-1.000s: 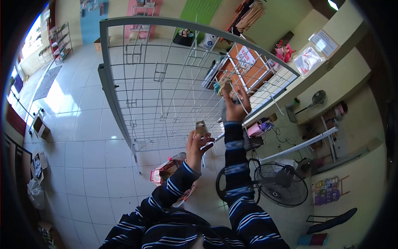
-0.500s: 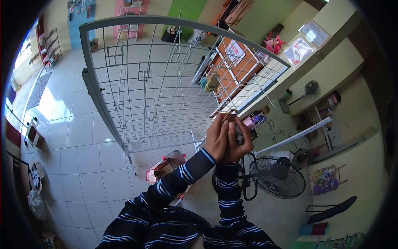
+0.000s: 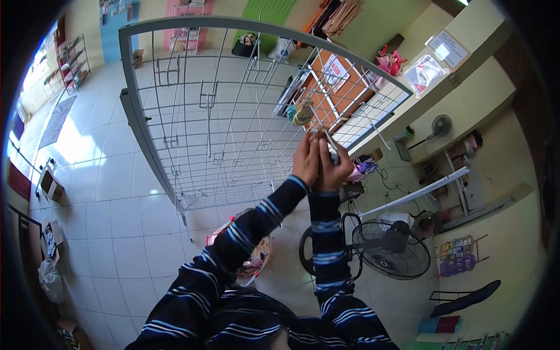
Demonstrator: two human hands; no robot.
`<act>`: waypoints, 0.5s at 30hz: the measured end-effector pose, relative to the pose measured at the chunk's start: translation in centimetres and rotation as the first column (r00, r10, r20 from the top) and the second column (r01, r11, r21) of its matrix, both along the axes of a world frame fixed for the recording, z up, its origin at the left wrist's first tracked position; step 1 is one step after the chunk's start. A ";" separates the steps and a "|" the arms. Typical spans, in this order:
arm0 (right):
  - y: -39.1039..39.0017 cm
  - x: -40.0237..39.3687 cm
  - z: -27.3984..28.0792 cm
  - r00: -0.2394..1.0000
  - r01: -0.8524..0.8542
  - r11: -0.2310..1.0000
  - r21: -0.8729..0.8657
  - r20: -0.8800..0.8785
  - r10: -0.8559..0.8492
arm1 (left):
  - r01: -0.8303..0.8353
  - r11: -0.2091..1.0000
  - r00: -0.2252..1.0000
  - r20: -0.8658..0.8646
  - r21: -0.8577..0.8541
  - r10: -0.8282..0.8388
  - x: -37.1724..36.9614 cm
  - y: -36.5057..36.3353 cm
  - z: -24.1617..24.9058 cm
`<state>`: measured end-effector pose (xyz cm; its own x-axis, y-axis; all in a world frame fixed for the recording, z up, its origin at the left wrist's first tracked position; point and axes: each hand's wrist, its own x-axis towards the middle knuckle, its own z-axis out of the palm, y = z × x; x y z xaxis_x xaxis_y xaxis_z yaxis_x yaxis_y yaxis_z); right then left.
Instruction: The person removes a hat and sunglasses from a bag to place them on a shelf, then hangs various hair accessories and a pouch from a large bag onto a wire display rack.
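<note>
My left hand (image 3: 306,160) and my right hand (image 3: 332,168) are raised side by side, fingers pinched together at the tips. Between the fingertips is a small brownish piece (image 3: 319,133), mostly covered, and I cannot tell what it is. Something small and dark grey (image 3: 334,158) shows against my right hand. Both hands overlap the lower right of a wire grid panel (image 3: 233,137) with a grey frame. The end of a metal hook prong (image 3: 329,139) appears right at my fingertips. Just above them, a bundle of pale green and beige items (image 3: 300,112) hangs on the panel.
Empty wire hooks (image 3: 208,99) stick out from the panel. A black standing fan (image 3: 389,248) is close on my right. Below my left arm sits a bag with red and clear parts (image 3: 256,259). Behind the panel is an orange-brown counter (image 3: 326,81) with a sign.
Both hands have moved up and away from me, towards the hanging bundle, still pinched together on the brownish piece. The view has shifted slightly.
</note>
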<state>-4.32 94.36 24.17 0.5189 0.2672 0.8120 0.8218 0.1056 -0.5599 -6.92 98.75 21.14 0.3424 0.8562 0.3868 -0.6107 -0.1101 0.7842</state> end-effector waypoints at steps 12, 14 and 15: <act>2.1 2.7 -1.9 0.996 0.071 0.996 -0.058 -0.053 -0.074 | -0.118 0.993 0.980 -0.159 0.004 0.117 0.1 5.1 -0.5; -0.3 1.0 -3.3 0.992 0.041 0.999 0.024 -0.119 -0.038 | -0.135 0.991 0.947 -0.293 0.008 0.131 -2.7 4.5 -0.6; -1.8 0.1 -4.4 0.982 -0.007 0.996 0.086 -0.189 0.024 | -0.139 0.990 0.944 -0.303 -0.003 0.132 -3.8 3.9 -1.6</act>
<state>-4.21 92.54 19.72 0.6623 0.2108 0.7190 0.6992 0.1711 -0.6942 -10.73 102.63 19.57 0.3198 0.9105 0.2623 -0.3256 -0.1544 0.9328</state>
